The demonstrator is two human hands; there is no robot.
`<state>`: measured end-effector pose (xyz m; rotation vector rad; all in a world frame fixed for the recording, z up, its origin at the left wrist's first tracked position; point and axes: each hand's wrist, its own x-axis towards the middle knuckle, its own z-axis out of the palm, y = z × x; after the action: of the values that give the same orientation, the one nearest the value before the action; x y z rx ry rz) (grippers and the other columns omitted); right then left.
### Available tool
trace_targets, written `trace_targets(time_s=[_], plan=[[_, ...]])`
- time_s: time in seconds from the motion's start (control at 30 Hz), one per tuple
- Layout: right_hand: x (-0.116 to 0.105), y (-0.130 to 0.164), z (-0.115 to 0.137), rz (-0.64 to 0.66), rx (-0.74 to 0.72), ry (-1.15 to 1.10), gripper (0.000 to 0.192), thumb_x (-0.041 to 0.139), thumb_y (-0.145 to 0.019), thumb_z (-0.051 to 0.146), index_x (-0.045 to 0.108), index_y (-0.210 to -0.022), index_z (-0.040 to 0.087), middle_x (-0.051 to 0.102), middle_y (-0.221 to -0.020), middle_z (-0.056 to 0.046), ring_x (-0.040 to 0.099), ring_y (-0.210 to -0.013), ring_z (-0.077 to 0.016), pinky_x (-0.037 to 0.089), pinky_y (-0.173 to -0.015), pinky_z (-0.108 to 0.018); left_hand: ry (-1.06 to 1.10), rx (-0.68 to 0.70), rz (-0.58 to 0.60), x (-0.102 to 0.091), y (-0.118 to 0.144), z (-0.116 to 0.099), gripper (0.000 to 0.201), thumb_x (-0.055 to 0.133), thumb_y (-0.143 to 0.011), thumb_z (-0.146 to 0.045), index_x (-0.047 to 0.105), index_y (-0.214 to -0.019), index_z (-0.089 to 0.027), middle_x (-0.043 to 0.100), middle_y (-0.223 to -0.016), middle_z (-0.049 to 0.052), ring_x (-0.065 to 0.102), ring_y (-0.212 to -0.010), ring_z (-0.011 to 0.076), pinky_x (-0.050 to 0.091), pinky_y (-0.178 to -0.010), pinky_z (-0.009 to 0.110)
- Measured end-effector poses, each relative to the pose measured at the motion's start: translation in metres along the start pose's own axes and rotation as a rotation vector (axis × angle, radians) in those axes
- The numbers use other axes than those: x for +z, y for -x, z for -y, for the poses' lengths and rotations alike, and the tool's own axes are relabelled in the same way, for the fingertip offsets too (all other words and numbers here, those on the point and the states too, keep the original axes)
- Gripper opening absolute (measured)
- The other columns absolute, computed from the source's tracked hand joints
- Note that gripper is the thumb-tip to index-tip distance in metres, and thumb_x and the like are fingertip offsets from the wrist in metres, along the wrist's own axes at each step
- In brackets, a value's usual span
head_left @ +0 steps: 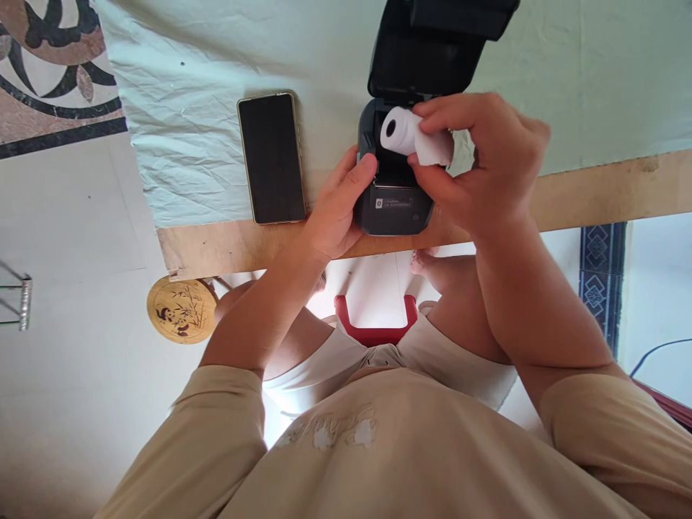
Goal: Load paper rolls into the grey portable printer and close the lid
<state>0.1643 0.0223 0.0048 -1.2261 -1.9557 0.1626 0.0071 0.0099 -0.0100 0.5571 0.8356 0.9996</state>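
Observation:
A small black receipt printer [397,213] sits at the table's near edge with its lid [424,54] swung up and back. My left hand [343,205] grips the printer's left side, thumb on the rim. Between the thumb and fingers of my right hand [484,162] is a white paper roll [400,131], its dark core facing left. The roll is tilted over the open paper bay, and a loose end of paper hangs beneath my right fingers. Whether the roll touches the bay's floor I cannot tell.
A phone [272,158] with a dark screen lies left of the printer on the pale green cloth [184,130]. The wooden table edge [216,245] runs along the front. Below are a round panda-decorated stool [182,310] and a red seat frame [375,335] between my legs.

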Motion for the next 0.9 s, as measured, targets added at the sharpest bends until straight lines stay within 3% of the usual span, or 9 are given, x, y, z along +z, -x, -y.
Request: trace_targets(time_s=[0.17,0.33,0.53,0.6,0.77,0.9], plan=[[-0.001,0.001,-0.001,0.003,-0.049,0.122,0.026,0.055,-0.071,0.012,0.06,-0.092,0.025,0.069,-0.104,0.004,0.067,-0.1,-0.013,0.049,-0.084,-0.029,-0.003,0.055,0.083,-0.001,0.0,0.001,0.019,0.05,-0.09,-0.037,0.06,-0.097,-0.023,0.062,-0.079,-0.001,0.065,-0.075,0.0127,0.05,-0.063,0.021],[0.001,0.0,-0.004,-0.018,-0.053,0.132,0.015,0.053,-0.084,0.023,0.068,-0.085,0.024,0.07,-0.098,0.004,0.064,-0.105,-0.0141,0.048,-0.091,-0.031,0.027,0.049,0.08,-0.004,-0.002,0.003,0.019,0.053,-0.088,-0.038,0.062,-0.094,-0.023,0.064,-0.084,0.0,0.065,-0.08,0.0145,0.052,-0.07,0.026],[0.011,0.004,0.005,-0.173,-0.206,0.062,0.014,0.057,-0.081,0.022,0.07,-0.082,0.028,0.068,-0.086,0.003,0.056,-0.088,-0.0144,0.047,-0.078,-0.032,0.107,0.021,0.102,-0.007,-0.004,0.001,0.024,0.054,-0.086,-0.041,0.062,-0.096,-0.021,0.068,-0.089,0.002,0.064,-0.097,0.0178,0.051,-0.086,0.029],[0.015,0.008,0.01,-0.152,-0.244,0.016,0.015,0.056,-0.082,0.022,0.069,-0.08,0.029,0.068,-0.085,0.004,0.054,-0.085,-0.0134,0.045,-0.076,-0.031,0.13,0.058,0.128,-0.009,-0.005,0.001,0.024,0.051,-0.087,-0.039,0.062,-0.095,-0.019,0.067,-0.092,0.002,0.063,-0.1,0.0178,0.051,-0.086,0.028],[0.017,0.015,0.014,-0.045,-0.185,0.015,0.02,0.054,-0.084,0.031,0.072,-0.075,0.033,0.068,-0.084,0.005,0.055,-0.091,-0.0132,0.043,-0.081,-0.035,0.068,0.084,0.121,-0.017,-0.008,0.006,0.013,0.067,-0.076,-0.027,0.061,-0.088,-0.024,0.063,-0.079,-0.001,0.06,-0.074,0.0117,0.05,-0.071,0.025],[0.013,0.016,0.013,0.006,-0.207,0.014,0.016,0.057,-0.081,0.032,0.072,-0.074,0.035,0.067,-0.083,0.006,0.055,-0.092,-0.0133,0.044,-0.082,-0.036,0.054,0.116,0.131,-0.022,-0.011,0.008,0.015,0.069,-0.074,-0.022,0.063,-0.087,-0.025,0.063,-0.076,-0.002,0.057,-0.07,0.0103,0.049,-0.068,0.024]])
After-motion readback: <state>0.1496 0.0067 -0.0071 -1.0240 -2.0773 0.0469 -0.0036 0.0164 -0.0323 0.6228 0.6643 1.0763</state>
